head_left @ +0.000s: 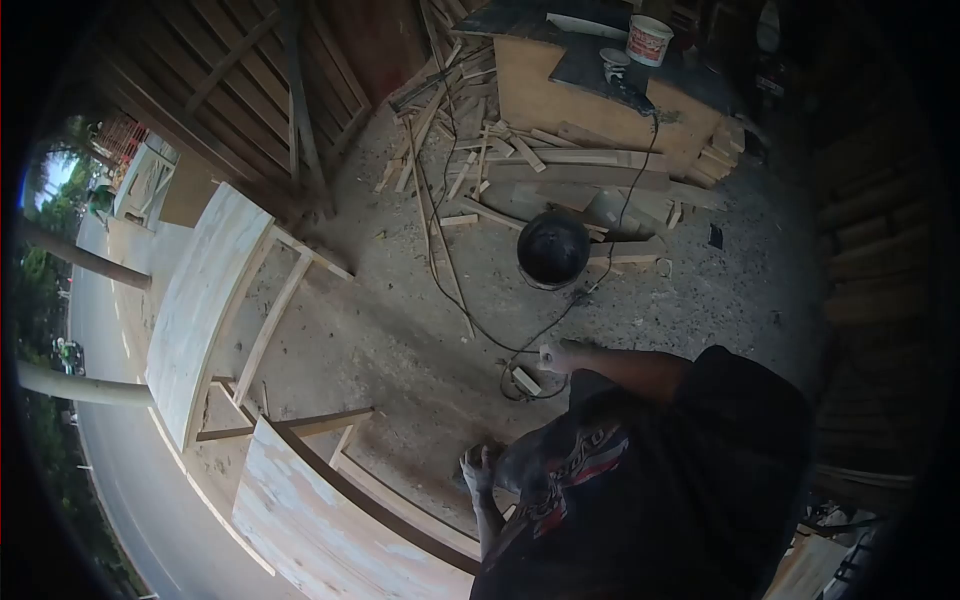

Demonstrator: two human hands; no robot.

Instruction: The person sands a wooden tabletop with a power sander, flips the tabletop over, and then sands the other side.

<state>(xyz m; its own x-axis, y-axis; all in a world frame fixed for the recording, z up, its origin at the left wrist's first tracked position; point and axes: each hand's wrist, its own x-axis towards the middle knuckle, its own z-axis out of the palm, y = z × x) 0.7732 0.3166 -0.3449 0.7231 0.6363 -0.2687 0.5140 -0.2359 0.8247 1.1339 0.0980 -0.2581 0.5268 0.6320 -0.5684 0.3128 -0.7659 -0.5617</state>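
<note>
A cable (495, 342) is laid slack across the floor (370, 300), perhaps for reach. Beside it, the fingers of the right hand (553, 357) are curled; those of the left hand (478, 470) are bent near a board (310, 500). Whether anything is grasped cannot be told.

smooth-looking wooden panels (320, 510) — patchily whitened, plastic-looking bucket (553, 250), rough gritty floor (390, 335), matt cloth shirt (700, 480)

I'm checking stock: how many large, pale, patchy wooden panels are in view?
2: the upper panel by the road, the lower panel nearer the left hand. Others may hide in the dark edges.
</note>
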